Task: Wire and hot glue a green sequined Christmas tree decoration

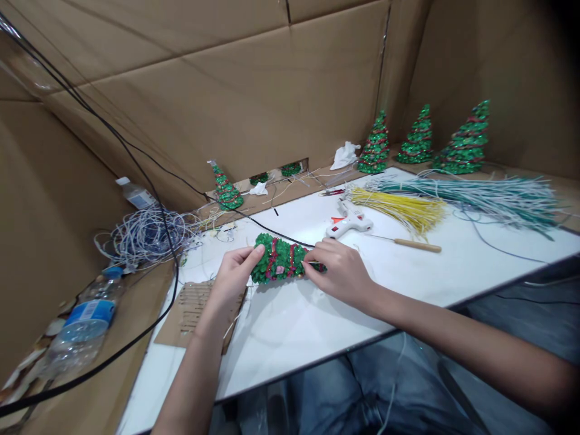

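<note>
A small green glittery Christmas tree [277, 258] with red trim lies on its side on the white board [317, 320]. My left hand [233, 275] grips its wide base end, thumb on top. My right hand [339, 272] pinches the narrow tip end, fingers closed around it. Both hands rest just above the board.
A white glue gun [348, 222], a wooden-handled awl [414, 244], yellow wires [403, 208] and green-white wires [489, 196] lie behind. Finished trees [376, 145] [464, 142] [226, 190] stand by the cardboard wall. A wire coil [145, 235], water bottle [84, 329] and black cable [149, 326] are on the left.
</note>
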`<state>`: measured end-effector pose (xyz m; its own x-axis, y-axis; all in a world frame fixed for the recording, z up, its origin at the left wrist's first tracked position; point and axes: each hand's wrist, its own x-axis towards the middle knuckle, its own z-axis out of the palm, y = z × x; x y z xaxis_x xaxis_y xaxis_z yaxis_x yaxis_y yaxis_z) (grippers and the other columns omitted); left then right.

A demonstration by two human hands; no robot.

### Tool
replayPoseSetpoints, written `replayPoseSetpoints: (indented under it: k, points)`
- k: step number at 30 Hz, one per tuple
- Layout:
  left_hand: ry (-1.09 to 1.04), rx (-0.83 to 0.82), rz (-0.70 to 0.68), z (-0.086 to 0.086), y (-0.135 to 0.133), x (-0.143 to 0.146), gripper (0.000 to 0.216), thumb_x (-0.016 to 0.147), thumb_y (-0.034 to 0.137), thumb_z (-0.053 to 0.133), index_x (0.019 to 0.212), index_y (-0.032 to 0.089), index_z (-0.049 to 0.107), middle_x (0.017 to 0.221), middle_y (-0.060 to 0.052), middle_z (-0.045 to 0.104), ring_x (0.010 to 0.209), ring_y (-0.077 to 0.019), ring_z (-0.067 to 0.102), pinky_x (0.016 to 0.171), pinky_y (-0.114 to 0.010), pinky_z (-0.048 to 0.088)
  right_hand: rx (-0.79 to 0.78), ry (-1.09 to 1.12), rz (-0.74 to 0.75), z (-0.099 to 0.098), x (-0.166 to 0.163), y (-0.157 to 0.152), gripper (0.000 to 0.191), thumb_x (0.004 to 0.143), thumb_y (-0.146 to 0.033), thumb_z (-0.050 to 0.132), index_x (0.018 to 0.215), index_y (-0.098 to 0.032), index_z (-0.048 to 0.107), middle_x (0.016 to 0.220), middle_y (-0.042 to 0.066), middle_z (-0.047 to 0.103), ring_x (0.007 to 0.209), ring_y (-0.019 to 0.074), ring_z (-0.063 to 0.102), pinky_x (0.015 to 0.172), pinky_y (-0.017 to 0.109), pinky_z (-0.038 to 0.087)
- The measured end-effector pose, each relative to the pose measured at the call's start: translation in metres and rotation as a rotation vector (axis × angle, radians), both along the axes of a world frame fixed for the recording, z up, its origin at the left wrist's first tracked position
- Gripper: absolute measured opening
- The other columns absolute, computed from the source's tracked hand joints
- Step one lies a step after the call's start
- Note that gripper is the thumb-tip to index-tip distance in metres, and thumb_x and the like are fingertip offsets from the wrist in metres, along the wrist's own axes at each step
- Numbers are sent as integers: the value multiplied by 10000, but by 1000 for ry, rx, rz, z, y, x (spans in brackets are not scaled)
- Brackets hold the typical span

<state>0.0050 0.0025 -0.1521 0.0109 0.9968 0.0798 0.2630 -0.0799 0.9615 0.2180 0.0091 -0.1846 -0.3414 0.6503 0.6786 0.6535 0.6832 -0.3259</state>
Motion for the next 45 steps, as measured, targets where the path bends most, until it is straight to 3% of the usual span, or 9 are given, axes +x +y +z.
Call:
replayPoseSetpoints:
  k: [13,26,31,37,45]
  points:
    - [12,-5,14,-1,1,-2,350,808,456,613,707,133,703,645,-4,652,635,-138,536,643,-224,411,-122,45,84,1,1,4,139,820,-147,574,733,-155,682,696,46,648,714,164,564,635,280,366]
    - [-74,-31,12,-9,5,-5,392,757,511,662,643,136,665,584,15,606,557,-108,492,565,-213,396,-360,273,222,9,10,7,102,757,-153,627,704,-172,711,694,18,695,631,107,618,526,185,462]
    - [-36,-20,21,-7,4,-3,415,757,515,656,580,144,601,546,22,550,571,-115,493,561,-217,387,-324,267,244,10,10,6,119,756,-148,609,689,-166,706,674,22,690,603,105,602,503,191,429]
    - [8,-1,47,-5,3,0,432,712,556,669,572,151,614,504,15,537,578,-145,522,532,-234,391,-180,182,193,10,7,3,118,726,-174,605,625,-172,666,615,21,654,594,125,560,579,249,406]
    - [37,19,66,-1,-1,3,423,725,542,660,566,153,615,490,15,526,575,-148,526,517,-234,389,-118,37,161,2,9,1,149,809,-226,587,763,-170,717,736,59,734,673,171,654,639,275,436]
